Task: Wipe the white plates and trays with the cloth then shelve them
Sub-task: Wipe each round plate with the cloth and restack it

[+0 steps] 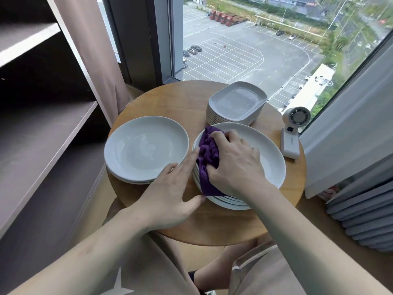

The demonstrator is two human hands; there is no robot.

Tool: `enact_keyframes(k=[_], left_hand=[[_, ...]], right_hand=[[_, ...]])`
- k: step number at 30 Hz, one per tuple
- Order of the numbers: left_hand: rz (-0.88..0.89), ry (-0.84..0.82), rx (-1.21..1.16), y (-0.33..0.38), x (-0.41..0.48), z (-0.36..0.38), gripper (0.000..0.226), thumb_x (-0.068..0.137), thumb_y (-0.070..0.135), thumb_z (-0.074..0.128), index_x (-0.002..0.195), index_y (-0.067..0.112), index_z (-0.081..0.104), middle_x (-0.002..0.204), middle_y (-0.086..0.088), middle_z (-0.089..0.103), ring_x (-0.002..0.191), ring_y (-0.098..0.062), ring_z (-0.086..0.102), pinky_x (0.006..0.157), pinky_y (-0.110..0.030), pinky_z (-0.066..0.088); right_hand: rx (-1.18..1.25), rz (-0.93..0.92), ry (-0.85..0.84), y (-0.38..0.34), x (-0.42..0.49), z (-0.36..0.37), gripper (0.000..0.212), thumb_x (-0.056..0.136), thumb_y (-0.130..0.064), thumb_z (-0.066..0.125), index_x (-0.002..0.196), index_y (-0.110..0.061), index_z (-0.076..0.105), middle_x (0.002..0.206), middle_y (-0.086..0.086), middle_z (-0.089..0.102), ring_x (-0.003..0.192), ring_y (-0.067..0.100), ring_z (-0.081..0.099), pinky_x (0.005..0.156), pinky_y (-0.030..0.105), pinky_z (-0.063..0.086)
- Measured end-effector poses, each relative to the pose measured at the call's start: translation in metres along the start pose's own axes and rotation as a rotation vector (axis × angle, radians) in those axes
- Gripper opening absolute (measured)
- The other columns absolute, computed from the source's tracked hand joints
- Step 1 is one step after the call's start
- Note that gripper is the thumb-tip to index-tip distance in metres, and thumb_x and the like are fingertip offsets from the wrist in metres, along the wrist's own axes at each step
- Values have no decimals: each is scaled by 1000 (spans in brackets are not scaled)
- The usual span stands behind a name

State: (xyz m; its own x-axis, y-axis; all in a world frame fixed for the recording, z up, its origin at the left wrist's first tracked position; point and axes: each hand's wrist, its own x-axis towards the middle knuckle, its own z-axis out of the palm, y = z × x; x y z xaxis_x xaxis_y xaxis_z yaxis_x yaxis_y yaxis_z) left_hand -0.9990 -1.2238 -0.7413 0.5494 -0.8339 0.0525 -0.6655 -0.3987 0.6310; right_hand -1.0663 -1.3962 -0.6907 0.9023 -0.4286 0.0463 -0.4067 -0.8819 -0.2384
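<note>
On a round wooden table (212, 226) stand three piles of white dishes. The right pile of round plates (270, 165) has a purple cloth (207, 154) lying on its top plate. My right hand (236, 162) grips the cloth and presses it onto that plate's left side. My left hand (170, 194) has straight fingers against the left rim of the same pile, thumb at the pile's near edge. A shorter pile of round plates (144, 149) sits at the left. A pile of rectangular trays (236, 103) stands at the back.
A dark shelving unit (42, 128) with several bare boards rises at the left. A small white hand-held fan (292, 133) stands on the table's right edge. A window lies behind the table, curtains hang at both sides, and my knees show below the table.
</note>
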Motion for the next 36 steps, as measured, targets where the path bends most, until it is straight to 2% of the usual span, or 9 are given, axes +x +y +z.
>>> enact_keyframes(k=[5, 10, 17, 20, 27, 30, 32, 34, 36], left_hand=[[6, -8, 9, -1, -1, -1, 101, 91, 49, 63, 154, 53, -17, 161, 19, 30, 142, -12, 31, 120, -41, 31], [11, 4, 6, -1, 0, -3, 95, 94, 44, 59, 155, 54, -14, 158, 17, 36, 139, -10, 35, 119, -40, 33], [8, 43, 33, -4, 2, -2, 96, 96, 35, 61, 156, 52, -11, 140, 8, 55, 127, -11, 46, 111, -37, 39], [9, 39, 21, -5, 3, -2, 96, 96, 34, 62, 154, 55, -12, 147, 11, 50, 128, -9, 47, 110, -32, 37], [-1, 17, 4, -9, 4, 1, 99, 96, 31, 65, 154, 57, -12, 143, 13, 48, 121, -4, 51, 99, -14, 29], [-2, 15, -5, -9, 4, 1, 99, 96, 31, 64, 153, 57, -12, 137, 14, 49, 119, -4, 51, 99, -16, 30], [0, 19, -6, -9, 4, 0, 99, 96, 31, 64, 153, 57, -13, 131, 15, 49, 117, -4, 51, 100, -19, 31], [6, 23, -9, -9, 4, 0, 99, 96, 31, 64, 153, 57, -12, 128, 19, 47, 117, -3, 51, 102, -20, 31], [13, 26, -15, -9, 3, 0, 99, 96, 31, 64, 154, 57, -12, 126, 22, 45, 117, -3, 51, 103, -21, 31]], right_hand=[[-85, 47, 83, 0, 22, 12, 55, 85, -58, 57, 127, -24, 42, 125, 6, 48, 109, 36, 52, 85, 48, 38], [-140, 121, 151, 14, 35, 15, 59, 87, -58, 59, 131, -23, 41, 129, 9, 47, 110, 38, 53, 85, 48, 39], [-210, 157, 88, 45, 22, 0, 62, 88, -53, 60, 139, -24, 39, 138, 8, 44, 121, 37, 47, 93, 47, 40], [-218, 161, 35, 53, 7, -7, 63, 88, -55, 58, 141, -26, 38, 139, 7, 45, 123, 36, 47, 96, 48, 38], [-93, 116, -71, 52, -29, -20, 69, 86, -61, 53, 144, -32, 32, 136, 4, 44, 127, 32, 46, 104, 48, 36], [92, 82, -173, 48, -38, -30, 82, 81, -60, 50, 153, -37, 18, 148, 2, 38, 135, 28, 38, 113, 47, 31], [220, 40, -257, 47, -43, -37, 88, 78, -52, 49, 156, -45, 8, 162, -2, 24, 145, 24, 29, 120, 45, 27], [247, -3, -299, 48, -46, -40, 86, 85, -42, 55, 155, -52, 6, 167, -7, 14, 149, 22, 23, 122, 43, 25], [252, -31, -286, 51, -44, -40, 84, 91, -38, 61, 156, -54, 11, 164, -11, 20, 147, 20, 27, 121, 41, 27]])
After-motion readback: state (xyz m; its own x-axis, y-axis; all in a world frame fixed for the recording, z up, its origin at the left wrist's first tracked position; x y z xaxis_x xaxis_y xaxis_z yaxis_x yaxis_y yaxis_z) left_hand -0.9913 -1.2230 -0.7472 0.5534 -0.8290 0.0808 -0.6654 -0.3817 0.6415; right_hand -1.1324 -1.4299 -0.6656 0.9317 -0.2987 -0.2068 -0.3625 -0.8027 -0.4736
